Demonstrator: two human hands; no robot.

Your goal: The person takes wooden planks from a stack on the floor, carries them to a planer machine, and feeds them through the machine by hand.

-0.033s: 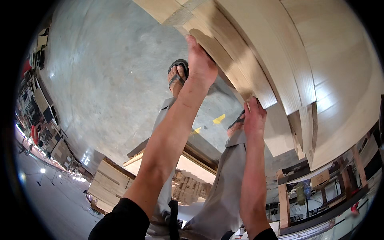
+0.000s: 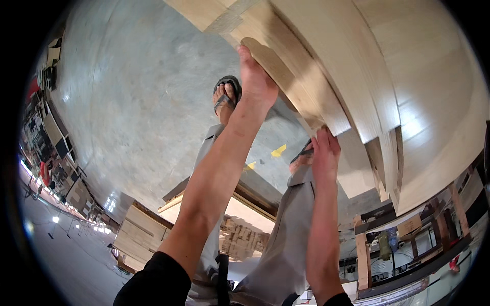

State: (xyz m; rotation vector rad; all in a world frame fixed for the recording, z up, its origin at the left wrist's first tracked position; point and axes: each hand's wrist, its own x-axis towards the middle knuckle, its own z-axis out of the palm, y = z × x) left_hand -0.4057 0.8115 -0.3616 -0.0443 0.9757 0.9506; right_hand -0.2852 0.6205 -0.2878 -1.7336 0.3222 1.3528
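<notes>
Wood everywhere, gripping narrow plank (image 2: 317,102) by edge with left hand (image 2: 259,81) and near end with right hand (image 2: 325,150), just beside wider boards (image 2: 352,61), not let go yet, so probably midway, rest unclear tbh.

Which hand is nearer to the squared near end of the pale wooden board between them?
The right. The right hand is beside the pale wooden board's near end; the left hand is farther away, up along its long edge.
</notes>
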